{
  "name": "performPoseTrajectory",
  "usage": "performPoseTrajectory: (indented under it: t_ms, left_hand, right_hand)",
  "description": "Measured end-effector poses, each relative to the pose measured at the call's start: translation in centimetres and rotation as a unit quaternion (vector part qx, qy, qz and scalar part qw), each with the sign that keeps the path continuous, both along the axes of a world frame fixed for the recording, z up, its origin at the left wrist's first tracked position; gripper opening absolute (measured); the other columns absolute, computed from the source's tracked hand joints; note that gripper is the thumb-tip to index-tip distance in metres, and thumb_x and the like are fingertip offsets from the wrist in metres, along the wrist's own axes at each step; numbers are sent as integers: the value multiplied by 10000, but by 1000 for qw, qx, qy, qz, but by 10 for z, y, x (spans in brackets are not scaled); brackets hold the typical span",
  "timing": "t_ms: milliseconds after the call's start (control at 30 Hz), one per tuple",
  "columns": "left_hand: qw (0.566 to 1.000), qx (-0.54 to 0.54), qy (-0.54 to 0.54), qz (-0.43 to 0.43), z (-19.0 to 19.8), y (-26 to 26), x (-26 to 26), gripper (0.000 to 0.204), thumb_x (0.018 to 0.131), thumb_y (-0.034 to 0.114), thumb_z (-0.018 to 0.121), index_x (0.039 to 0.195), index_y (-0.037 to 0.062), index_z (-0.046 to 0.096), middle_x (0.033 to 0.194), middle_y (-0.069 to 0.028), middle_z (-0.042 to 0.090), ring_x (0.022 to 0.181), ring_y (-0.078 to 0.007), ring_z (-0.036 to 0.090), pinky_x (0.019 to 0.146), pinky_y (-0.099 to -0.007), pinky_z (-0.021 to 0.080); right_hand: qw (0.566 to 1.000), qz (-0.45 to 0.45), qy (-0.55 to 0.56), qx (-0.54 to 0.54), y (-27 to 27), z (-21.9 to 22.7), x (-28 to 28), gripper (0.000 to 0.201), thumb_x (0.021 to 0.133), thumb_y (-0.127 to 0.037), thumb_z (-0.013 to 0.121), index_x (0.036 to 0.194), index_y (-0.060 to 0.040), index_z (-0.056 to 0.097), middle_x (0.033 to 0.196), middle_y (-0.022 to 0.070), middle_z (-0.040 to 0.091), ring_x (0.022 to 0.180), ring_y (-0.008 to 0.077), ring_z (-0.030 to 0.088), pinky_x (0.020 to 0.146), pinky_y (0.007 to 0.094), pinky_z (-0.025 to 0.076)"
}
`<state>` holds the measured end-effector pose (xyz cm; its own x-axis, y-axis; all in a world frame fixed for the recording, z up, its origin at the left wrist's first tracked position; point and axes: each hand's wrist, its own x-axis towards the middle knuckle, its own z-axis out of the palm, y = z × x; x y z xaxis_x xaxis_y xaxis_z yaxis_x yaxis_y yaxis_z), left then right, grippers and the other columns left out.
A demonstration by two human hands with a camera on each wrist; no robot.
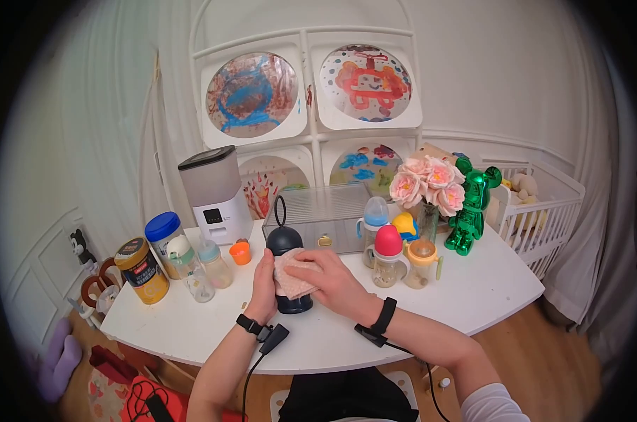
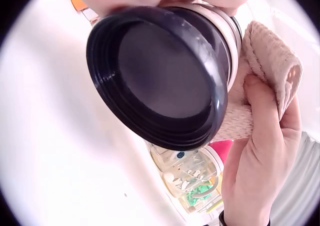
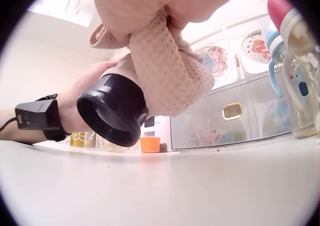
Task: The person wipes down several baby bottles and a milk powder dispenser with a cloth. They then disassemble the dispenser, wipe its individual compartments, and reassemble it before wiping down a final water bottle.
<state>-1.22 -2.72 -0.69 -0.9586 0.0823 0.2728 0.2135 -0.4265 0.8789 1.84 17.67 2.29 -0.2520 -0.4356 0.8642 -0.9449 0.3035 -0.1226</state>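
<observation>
A dark navy bottle [image 1: 284, 240] with a domed top and a loop strap is held off the table, tilted. Its round, recessed base [image 2: 162, 73] faces the left wrist camera. My left hand [image 1: 263, 290] grips the bottle from the left side. On the other side, my right hand [image 1: 341, 283] holds a pale pink waffle-textured cloth [image 3: 167, 68] against the bottle's body. The cloth is bunched under the right fingers and covers the middle of the bottle. In the left wrist view, the right thumb lies over the cloth.
Left on the white table [image 1: 213, 330] stand a yellow can [image 1: 142, 273], a blue-lidded jar [image 1: 165, 243], baby bottles, an orange cup [image 1: 240, 253] and a white dispenser [image 1: 220, 204]. Behind is a clear-fronted box [image 1: 325, 218]. More baby bottles [image 1: 389, 260], flowers and a green bear figure [image 1: 469, 211] stand right.
</observation>
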Motion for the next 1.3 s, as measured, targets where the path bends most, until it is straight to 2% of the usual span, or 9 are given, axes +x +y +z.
performPoseTrajectory:
  t_ms: [233,367,633,700,833,900,1033,1133,1300]
  left_hand:
    - [993,83,-75,-47,11,-5,9,778,1071,728,311,1374,59,570,1274,-166,696,1182,-286,695,1020,-434,578]
    - [977,186,-49,-91,-1,-18,-7,785,1081,714,282,1388,41,546,1211,-172,707,1105,-308,702,976,-451,582]
    - [962,249,-29,-109,-4,-30,-15,780,1088,687,301,1432,10,482,1238,-208,673,1096,-340,684,971,-479,586]
    - [954,268,0,-138,-3,-31,-16,774,1091,671,322,1450,1,467,1261,-212,659,1117,-345,675,983,-482,586]
    - [908,385,1,-165,9,-31,-6,778,1088,630,382,1505,-27,405,1358,-202,601,1199,-346,635,1024,-472,579]
    - [880,437,-8,-183,11,-31,-4,772,1083,614,419,1502,-34,404,1349,-202,602,1194,-350,637,1030,-470,576]
    - [893,419,11,-166,13,-29,0,789,1055,630,493,1476,-33,421,1332,-201,603,1193,-351,636,1020,-463,582]
    - [908,392,-23,-146,22,-28,3,815,990,677,602,1403,-13,465,1288,-198,635,1125,-316,674,950,-418,620]
    - [930,357,-39,-82,21,-22,-1,744,1008,625,618,1374,-9,488,1231,-194,669,1084,-305,702,955,-421,623]
  right_hand:
    - [996,45,3,71,-2,3,6,562,740,72,771,1264,-130,735,1321,111,631,1230,348,584,1067,434,495]
    - [994,51,3,95,-2,2,6,550,736,43,792,1255,-124,723,1316,96,637,1221,343,586,1060,429,506]
    - [995,74,-60,42,2,3,2,533,772,41,784,1275,-124,729,1273,83,662,1152,312,644,1004,404,529]
    - [978,85,-189,8,4,2,-1,464,829,16,725,1276,-109,730,1203,100,703,1091,315,683,963,396,551]
    - [958,84,-275,21,13,-9,-18,395,873,-38,677,1258,-96,739,1132,125,739,1033,320,712,939,386,563]
    - [881,141,-388,231,25,-16,-32,368,884,-72,666,1243,-95,747,1134,149,753,1040,329,719,950,382,560]
    - [927,66,-317,191,28,5,-20,338,875,-80,680,1204,-70,758,1066,192,753,1004,380,715,930,419,570]
    - [986,-107,-121,30,24,2,-22,393,844,-28,682,1228,-86,739,1133,191,726,1027,408,695,935,453,559]
    - [988,-96,-110,-49,12,0,-17,386,863,-34,687,1248,-58,697,1104,190,715,1034,407,685,926,445,556]
